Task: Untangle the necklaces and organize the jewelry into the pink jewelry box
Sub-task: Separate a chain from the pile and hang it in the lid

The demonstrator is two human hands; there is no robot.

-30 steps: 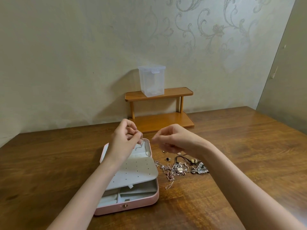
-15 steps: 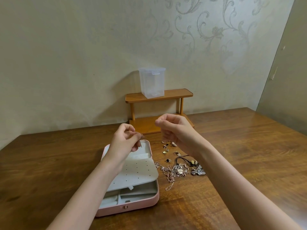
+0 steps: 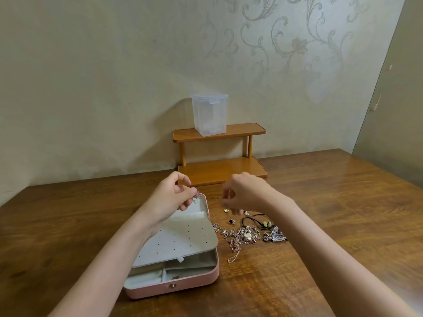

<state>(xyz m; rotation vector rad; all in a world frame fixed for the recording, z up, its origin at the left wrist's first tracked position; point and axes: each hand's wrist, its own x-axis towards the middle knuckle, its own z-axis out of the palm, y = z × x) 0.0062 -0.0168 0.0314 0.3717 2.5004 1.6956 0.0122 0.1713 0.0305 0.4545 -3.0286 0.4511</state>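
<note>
The pink jewelry box point(image 3: 174, 289) lies open on the wooden table, its white perforated panel point(image 3: 178, 241) tilted up over the compartments. My left hand point(image 3: 171, 197) hovers over the box's far end, fingers pinched on a bit of rose-gold necklace chain point(image 3: 198, 196). My right hand point(image 3: 245, 193) hangs to the right of it, fingers curled down and blurred; what they pinch is not visible. Below it lies a tangled pile of necklaces point(image 3: 245, 235), with a black cord necklace point(image 3: 261, 221), a silver leaf pendant point(image 3: 274, 235) and small earrings point(image 3: 231, 221).
A two-tier wooden shelf point(image 3: 240, 131) stands against the wall behind my hands, with a clear plastic container point(image 3: 209, 115) on its top tier. The wooden table point(image 3: 332, 202) stretches right and left of the box.
My right hand has dropped from chest height down and back toward the left hand, over the small earrings. The left hand stays pinched over the box's far end.
</note>
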